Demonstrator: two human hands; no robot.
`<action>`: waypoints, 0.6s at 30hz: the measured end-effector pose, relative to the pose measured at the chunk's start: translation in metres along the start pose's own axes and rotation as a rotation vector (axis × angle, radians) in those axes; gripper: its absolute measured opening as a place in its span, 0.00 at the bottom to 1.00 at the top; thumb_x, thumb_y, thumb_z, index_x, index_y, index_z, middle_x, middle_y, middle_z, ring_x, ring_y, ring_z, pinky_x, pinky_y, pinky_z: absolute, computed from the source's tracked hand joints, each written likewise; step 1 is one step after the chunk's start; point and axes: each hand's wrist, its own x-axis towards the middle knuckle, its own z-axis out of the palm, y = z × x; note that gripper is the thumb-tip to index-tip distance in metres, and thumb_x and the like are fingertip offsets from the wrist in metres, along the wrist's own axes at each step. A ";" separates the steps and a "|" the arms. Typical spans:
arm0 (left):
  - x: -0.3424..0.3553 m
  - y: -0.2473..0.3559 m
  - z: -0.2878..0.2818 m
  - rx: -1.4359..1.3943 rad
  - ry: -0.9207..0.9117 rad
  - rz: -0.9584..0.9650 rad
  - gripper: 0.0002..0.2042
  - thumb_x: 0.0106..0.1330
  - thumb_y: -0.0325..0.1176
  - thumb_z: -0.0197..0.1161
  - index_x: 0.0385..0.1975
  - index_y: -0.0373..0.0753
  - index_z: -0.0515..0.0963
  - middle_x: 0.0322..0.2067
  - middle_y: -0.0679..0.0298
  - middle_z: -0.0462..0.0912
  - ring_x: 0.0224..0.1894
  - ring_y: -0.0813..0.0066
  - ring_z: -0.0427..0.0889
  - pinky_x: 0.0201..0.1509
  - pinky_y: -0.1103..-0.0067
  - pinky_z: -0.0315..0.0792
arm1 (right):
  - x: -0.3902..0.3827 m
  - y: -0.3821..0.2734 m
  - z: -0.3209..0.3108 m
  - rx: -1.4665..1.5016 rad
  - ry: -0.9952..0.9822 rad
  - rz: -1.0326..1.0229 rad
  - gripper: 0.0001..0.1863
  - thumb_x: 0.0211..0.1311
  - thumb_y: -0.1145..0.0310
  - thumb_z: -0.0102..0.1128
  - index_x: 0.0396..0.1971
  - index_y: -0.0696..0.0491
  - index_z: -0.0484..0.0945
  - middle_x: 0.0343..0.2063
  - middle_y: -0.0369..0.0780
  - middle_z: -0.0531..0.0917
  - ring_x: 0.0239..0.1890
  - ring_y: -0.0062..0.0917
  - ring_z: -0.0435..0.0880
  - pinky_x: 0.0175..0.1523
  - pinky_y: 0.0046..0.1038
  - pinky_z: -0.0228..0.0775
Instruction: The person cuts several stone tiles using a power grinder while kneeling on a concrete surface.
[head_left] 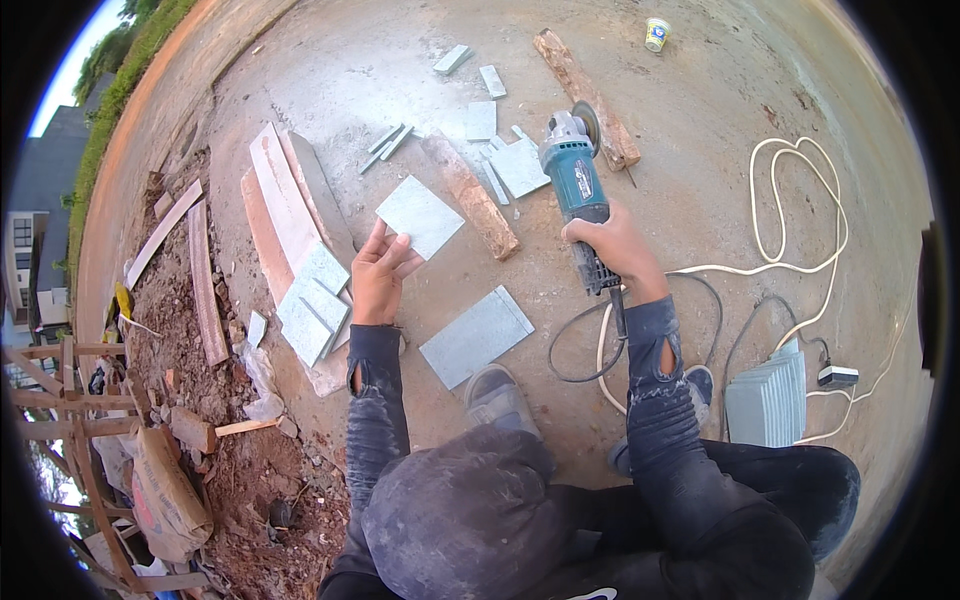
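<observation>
Between the thumb and fingers of my left hand [382,272] is a square pale green stone tile [422,216], held up by its lower left corner. My right hand [622,248] is wrapped round the body of a teal and black angle grinder [576,185]. Its cutting disc [587,127] points away from me; whether it spins I cannot tell. A larger rectangular tile [476,336] lies flat on the ground close to my sandalled foot [503,400]. Several cut tiles rest in a small pile [316,305] left of my left hand.
Two rough wooden pieces [588,98] [472,198] lie ahead, among tile offcuts [518,165]. A pale extension cord [838,225] loops at the right, by a socket block [838,376] and a stack of tiles [765,400]. Boards [285,190], rubble [190,425] and a sack [168,495] are at left.
</observation>
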 end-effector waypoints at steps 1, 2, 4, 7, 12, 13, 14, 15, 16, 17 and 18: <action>-0.007 0.003 -0.007 0.010 0.039 0.017 0.30 0.65 0.25 0.63 0.67 0.32 0.60 0.37 0.66 0.78 0.37 0.77 0.80 0.42 0.77 0.81 | -0.001 -0.001 0.001 0.026 -0.026 0.006 0.20 0.42 0.63 0.68 0.35 0.58 0.77 0.25 0.35 0.79 0.23 0.19 0.76 0.30 0.23 0.68; -0.016 0.006 -0.017 0.021 0.072 0.033 0.31 0.65 0.25 0.63 0.67 0.31 0.60 0.37 0.66 0.78 0.37 0.77 0.80 0.41 0.77 0.81 | -0.001 -0.003 0.002 0.041 -0.044 0.026 0.19 0.43 0.63 0.68 0.34 0.57 0.76 0.25 0.35 0.79 0.23 0.18 0.75 0.29 0.23 0.68; -0.032 0.010 -0.038 0.027 0.112 0.076 0.32 0.65 0.25 0.64 0.67 0.30 0.59 0.37 0.65 0.79 0.37 0.77 0.80 0.41 0.77 0.81 | -0.003 -0.007 0.002 0.032 -0.085 0.014 0.19 0.42 0.63 0.68 0.34 0.57 0.77 0.25 0.35 0.79 0.24 0.18 0.76 0.30 0.23 0.68; -0.065 0.019 -0.087 0.111 0.314 0.066 0.32 0.66 0.26 0.63 0.68 0.30 0.57 0.39 0.64 0.80 0.37 0.77 0.80 0.41 0.78 0.80 | -0.006 -0.011 0.003 0.024 -0.114 0.015 0.17 0.43 0.64 0.67 0.32 0.57 0.77 0.24 0.35 0.79 0.23 0.18 0.75 0.30 0.23 0.67; -0.106 0.032 -0.172 0.213 0.500 -0.019 0.29 0.68 0.25 0.60 0.68 0.33 0.60 0.42 0.64 0.81 0.38 0.78 0.80 0.41 0.79 0.78 | -0.005 -0.012 0.005 0.034 -0.111 0.019 0.15 0.44 0.65 0.67 0.31 0.57 0.76 0.23 0.34 0.77 0.22 0.17 0.74 0.29 0.23 0.65; -0.110 0.032 -0.184 0.211 0.495 -0.019 0.28 0.68 0.25 0.60 0.67 0.34 0.61 0.42 0.64 0.81 0.38 0.78 0.80 0.41 0.79 0.77 | -0.005 -0.011 0.006 0.032 -0.109 0.013 0.15 0.44 0.65 0.67 0.31 0.57 0.76 0.23 0.34 0.77 0.22 0.17 0.74 0.29 0.23 0.65; -0.112 0.031 -0.195 0.204 0.488 -0.028 0.27 0.68 0.25 0.59 0.67 0.34 0.62 0.43 0.64 0.81 0.38 0.78 0.80 0.41 0.78 0.77 | -0.004 -0.010 0.006 0.014 -0.096 0.013 0.15 0.44 0.65 0.67 0.30 0.57 0.76 0.23 0.33 0.77 0.23 0.17 0.74 0.29 0.22 0.65; -0.114 0.029 -0.205 0.180 0.474 -0.041 0.26 0.68 0.25 0.59 0.67 0.35 0.64 0.44 0.64 0.81 0.38 0.78 0.80 0.42 0.78 0.77 | -0.004 -0.010 0.006 0.026 -0.109 0.007 0.14 0.44 0.65 0.67 0.30 0.56 0.76 0.23 0.33 0.77 0.22 0.17 0.73 0.29 0.22 0.65; -0.115 0.028 -0.213 0.216 0.481 -0.051 0.25 0.69 0.26 0.58 0.66 0.37 0.65 0.45 0.65 0.81 0.39 0.78 0.80 0.43 0.78 0.77 | -0.004 -0.010 0.007 0.025 -0.109 0.006 0.14 0.45 0.65 0.67 0.30 0.56 0.77 0.22 0.33 0.77 0.22 0.17 0.73 0.29 0.22 0.65; -0.114 0.025 -0.219 0.233 0.479 -0.067 0.24 0.70 0.27 0.58 0.66 0.38 0.66 0.46 0.66 0.81 0.39 0.78 0.80 0.44 0.78 0.77 | -0.004 -0.011 0.006 0.015 -0.106 -0.005 0.14 0.45 0.65 0.67 0.30 0.56 0.77 0.22 0.33 0.77 0.22 0.16 0.73 0.29 0.22 0.65; -0.113 0.022 -0.224 0.230 0.479 -0.096 0.23 0.70 0.28 0.57 0.66 0.40 0.67 0.48 0.67 0.81 0.40 0.78 0.80 0.44 0.78 0.76 | -0.004 -0.012 0.006 0.024 -0.113 0.008 0.13 0.45 0.65 0.67 0.29 0.56 0.77 0.22 0.33 0.77 0.22 0.16 0.73 0.29 0.22 0.65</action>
